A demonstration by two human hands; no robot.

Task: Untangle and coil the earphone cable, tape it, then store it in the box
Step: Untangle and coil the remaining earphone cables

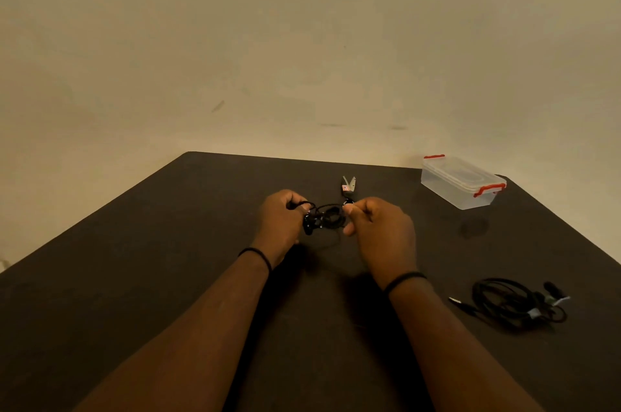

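Dark table [134,327] under plain beige wall. Am holding black earphone cable [324,218] above table centre, still bunched; judging untangling not finished, taping and storing left. My left hand [280,221] is gripping one side of bundle, my right hand [379,230] pinching other side. Box [462,181] is standing closed, far right.
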